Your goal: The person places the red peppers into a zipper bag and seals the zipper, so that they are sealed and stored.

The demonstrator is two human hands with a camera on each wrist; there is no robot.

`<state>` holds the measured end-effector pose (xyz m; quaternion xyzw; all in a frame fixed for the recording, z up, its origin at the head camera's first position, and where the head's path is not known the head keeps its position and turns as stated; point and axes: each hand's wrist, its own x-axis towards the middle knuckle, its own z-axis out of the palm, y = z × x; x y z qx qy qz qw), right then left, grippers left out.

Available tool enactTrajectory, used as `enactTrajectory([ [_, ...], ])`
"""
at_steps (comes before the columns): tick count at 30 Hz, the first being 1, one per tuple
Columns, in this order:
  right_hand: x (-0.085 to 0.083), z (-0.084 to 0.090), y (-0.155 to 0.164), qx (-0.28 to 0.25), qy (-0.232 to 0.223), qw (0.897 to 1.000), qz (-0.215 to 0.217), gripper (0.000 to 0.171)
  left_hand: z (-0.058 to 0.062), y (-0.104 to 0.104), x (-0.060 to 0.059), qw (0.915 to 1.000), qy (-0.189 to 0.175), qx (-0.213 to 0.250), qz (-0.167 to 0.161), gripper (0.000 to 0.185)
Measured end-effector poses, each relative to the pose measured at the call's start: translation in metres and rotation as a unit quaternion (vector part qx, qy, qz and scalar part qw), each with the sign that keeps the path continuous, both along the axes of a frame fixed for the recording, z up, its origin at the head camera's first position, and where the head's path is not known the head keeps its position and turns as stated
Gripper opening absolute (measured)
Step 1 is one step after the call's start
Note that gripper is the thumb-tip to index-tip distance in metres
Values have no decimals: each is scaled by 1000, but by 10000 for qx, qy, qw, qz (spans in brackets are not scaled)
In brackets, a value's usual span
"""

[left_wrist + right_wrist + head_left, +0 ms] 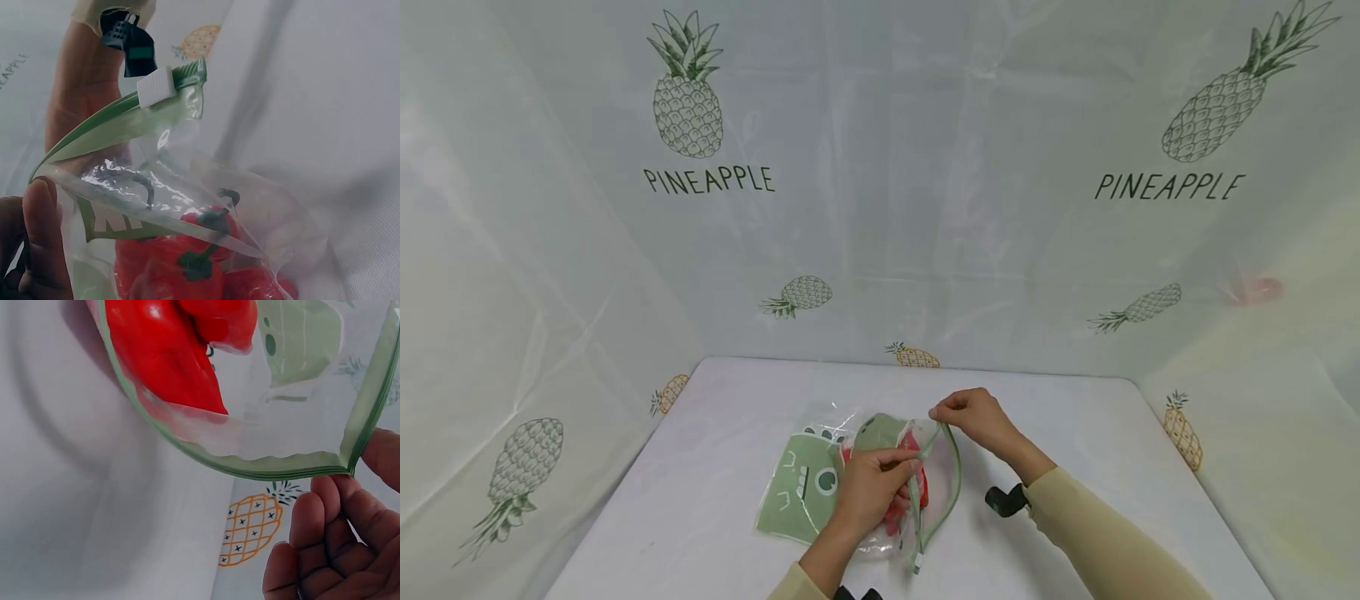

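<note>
A clear plastic zip bag [955, 471] with a green zip edge lies on the table, its mouth spread toward the right. Red peppers [187, 269] with green stems sit inside it; the right wrist view shows red peppers [162, 356] through the opening. My left hand [872, 492] pinches one side of the green edge between thumb and fingers. At the far corner of the mouth, my right hand [981, 421] pinches the zip edge [281, 469]. A white slider [156, 87] sits near the other end of the zip.
Plastic with a green cartoon face print [797, 492] lies flat left of the peppers. The white table [700, 500] is bordered by a pineapple-print curtain [910, 208] at the back and sides.
</note>
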<state>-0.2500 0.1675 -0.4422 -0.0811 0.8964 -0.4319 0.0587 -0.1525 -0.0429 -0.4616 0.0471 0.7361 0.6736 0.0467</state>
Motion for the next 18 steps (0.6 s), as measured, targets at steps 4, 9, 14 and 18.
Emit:
enactTrajectory([
  [4, -1, -2, 3, 85, -29, 9999, 53, 25, -2, 1, -1, 10000, 40, -21, -9, 16],
  [9, 0, -4, 7, 257, 141, 9995, 109, 20, -3, 4, 1, 9998, 59, -157, 48, 15],
  [14, 3, -6, 8, 166, 563, 9983, 18, 11, -4, 12, 7, 9993, 86, -347, 115, 19],
  [18, 5, -10, 9, 92, 682, 9973, -270, 12, -7, 22, 13, 9952, 506, -815, 169, 22],
])
